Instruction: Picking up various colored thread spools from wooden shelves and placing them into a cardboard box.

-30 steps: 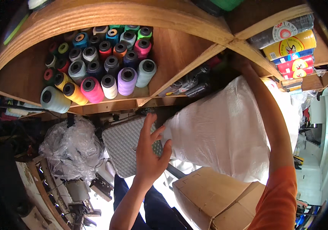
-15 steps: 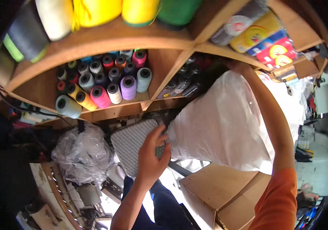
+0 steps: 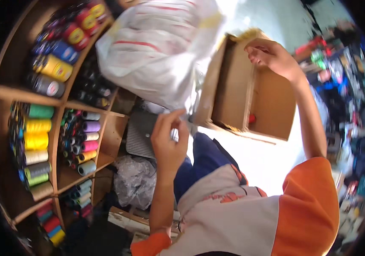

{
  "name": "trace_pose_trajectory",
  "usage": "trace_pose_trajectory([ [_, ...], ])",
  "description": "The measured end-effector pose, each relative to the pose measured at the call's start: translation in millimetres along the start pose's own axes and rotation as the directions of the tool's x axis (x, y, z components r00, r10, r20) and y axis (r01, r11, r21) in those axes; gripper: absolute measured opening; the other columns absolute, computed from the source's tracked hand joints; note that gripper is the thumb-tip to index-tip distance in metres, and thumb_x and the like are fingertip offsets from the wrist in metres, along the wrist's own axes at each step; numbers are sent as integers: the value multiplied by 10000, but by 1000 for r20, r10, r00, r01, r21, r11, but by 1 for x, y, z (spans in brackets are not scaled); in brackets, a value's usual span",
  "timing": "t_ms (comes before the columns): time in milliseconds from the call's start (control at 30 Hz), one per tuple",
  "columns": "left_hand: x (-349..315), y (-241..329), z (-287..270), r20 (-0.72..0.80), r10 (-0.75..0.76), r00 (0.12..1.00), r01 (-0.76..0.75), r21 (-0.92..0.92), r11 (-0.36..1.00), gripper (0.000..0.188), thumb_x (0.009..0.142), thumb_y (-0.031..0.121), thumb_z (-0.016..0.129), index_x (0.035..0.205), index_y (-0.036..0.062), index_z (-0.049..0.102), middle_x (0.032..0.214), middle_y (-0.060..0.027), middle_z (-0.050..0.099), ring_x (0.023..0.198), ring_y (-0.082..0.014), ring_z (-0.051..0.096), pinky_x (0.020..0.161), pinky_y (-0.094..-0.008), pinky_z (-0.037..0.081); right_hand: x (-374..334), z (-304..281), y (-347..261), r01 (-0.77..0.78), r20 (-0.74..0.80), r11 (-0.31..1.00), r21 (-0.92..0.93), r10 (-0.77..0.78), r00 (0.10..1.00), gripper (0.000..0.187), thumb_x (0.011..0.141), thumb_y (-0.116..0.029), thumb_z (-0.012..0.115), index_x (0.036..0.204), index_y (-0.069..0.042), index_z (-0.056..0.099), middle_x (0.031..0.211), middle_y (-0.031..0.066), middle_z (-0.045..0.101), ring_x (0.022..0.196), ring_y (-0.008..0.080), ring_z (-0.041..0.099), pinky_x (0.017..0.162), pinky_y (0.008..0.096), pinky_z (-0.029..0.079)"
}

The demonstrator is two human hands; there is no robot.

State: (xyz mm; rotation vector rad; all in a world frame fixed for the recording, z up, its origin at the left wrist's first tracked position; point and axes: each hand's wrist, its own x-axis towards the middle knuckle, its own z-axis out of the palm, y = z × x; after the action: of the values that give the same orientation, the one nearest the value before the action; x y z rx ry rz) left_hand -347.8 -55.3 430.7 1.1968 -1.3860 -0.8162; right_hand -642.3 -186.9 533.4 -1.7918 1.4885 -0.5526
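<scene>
White sack (image 3: 148,55), bulging, upper centre, left of an open cardboard box (image 3: 274,102). Right hand (image 3: 274,59), over the box: fingers bent, contact with thumb cannot be told. Left hand (image 3: 168,141), near the sack: thumb and fingers apart. Small red object (image 3: 252,119): within the box.

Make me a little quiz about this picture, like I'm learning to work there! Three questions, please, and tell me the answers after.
1. Which overlaps the cardboard box in this view: the left hand or the right hand?
2. True or false: the cardboard box is shut.
3. What colour are the thin stripes showing on the big white bag?

Key:
1. The right hand.
2. False; it is open, and you can see inside.
3. Red.
</scene>
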Motion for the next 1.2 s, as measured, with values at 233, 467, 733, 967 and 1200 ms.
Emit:
trace_pose_trajectory([
  [233, 28, 35, 112, 371, 94, 924, -72, -74, 995, 227, 792, -47, 577, 1005, 9, 634, 824, -99, 588, 711, -181, 609, 652, -279, 487, -74, 30, 243, -425, 87, 894, -141, 439, 894, 277, 828, -219, 650, 1020, -24, 610, 884, 87, 656, 810, 187, 635, 706, 313, 517],
  [467, 44, 36, 201, 493, 2, 870, 58, -106, 993, 214, 811, -26, 575, 1014, 13, 631, 888, -100, 601, 771, -176, 617, 677, -273, 509, -90, 146, 298, -190, 349, 872, -452, 369, 861, 562, 706, -227, 747, 1217, -140, 530, 1249, 154, 523, 1153, 351, 533, 897, 411, 499],
  [733, 44, 25, 225, 499, -82, 863, 129, -59, 990, 221, 879, -54, 524, 1089, -31, 585, 1026, -83, 536, 852, -142, 613, 743, -248, 514, -101, 179, 331, -71, 279, 738, -671, 340, 898, 686, 803, -217, 660, 1378, -287, 294, 1361, 109, 337, 1194, 349, 483, 868, 520, 503],
  [967, 39, 22, 203, 385, -183, 904, 251, -133, 959, 212, 897, -43, 510, 1098, -39, 574, 1019, -73, 562, 845, -136, 616, 738, -253, 521, -92, 142, 284, -28, 372, 800, -599, 309, 876, 864, 664, -176, 746, 1391, -185, 279, 1283, 203, 393, 1119, 388, 530, 886, 439, 509],
  [1200, 37, 33, 196, 386, -55, 921, 70, -26, 997, 231, 841, -4, 602, 1072, 1, 604, 1049, -89, 584, 844, -153, 619, 729, -278, 518, -101, 127, 272, -301, 10, 947, 117, 302, 953, 935, 536, -238, 797, 1310, 6, 333, 1223, 272, 463, 1138, 385, 507, 949, 411, 440],
])
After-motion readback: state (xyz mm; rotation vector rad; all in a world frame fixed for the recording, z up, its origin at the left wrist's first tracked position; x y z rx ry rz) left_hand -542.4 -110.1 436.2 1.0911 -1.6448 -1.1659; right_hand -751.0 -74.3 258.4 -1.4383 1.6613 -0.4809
